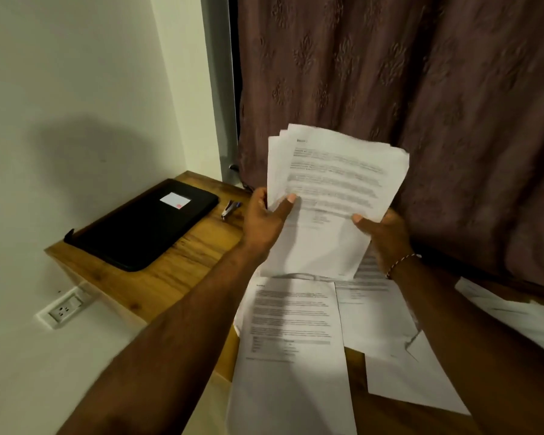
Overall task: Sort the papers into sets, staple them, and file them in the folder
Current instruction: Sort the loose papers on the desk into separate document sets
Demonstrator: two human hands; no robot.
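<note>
My left hand [266, 221] and right hand [382, 237] each thumb-pinch the fanned stack [333, 183] (edges uneven) — slack grip could spill sheets onto the table papers [289, 340], mixing sets.

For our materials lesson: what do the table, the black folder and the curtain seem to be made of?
Table: wood or wood-look laminate, matte; brown grain streaks show.
Folder: perhaps plastic or imitation leather, smooth black with rounded corners; hard to tell which.
Curtain: cloth, dull brown; it hangs in folds with a raised leaf pattern.
</note>
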